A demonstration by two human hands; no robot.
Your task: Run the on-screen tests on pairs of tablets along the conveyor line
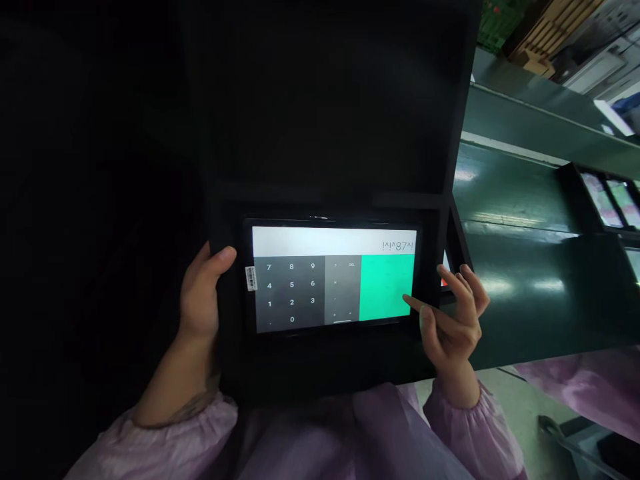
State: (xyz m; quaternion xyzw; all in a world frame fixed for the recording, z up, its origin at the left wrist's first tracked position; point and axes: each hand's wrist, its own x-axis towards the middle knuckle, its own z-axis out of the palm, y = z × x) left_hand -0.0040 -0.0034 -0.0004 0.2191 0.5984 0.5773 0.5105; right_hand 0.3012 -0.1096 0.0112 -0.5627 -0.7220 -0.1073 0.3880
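A tablet (295, 293) with a lit calculator screen lies in the lower part of a large black case (330, 100). Number keys show at the left of the screen, a green panel at the right, and a line of characters at the top. A small barcode label sticks to its left edge. My left hand (203, 293) grips the left rim of the case, thumb on top and most fingers hidden. My right hand (457, 327) is open, its index fingertip at the right side of the green panel and the other fingers spread.
To the right runs a shiny dark green bench (520, 280), with a black frame holding bright panels (607, 200) on it. Another device edge peeks out beside the case. A purple sleeve of a person (585, 387) shows at lower right. Wooden slats (560, 27) stand at the top right.
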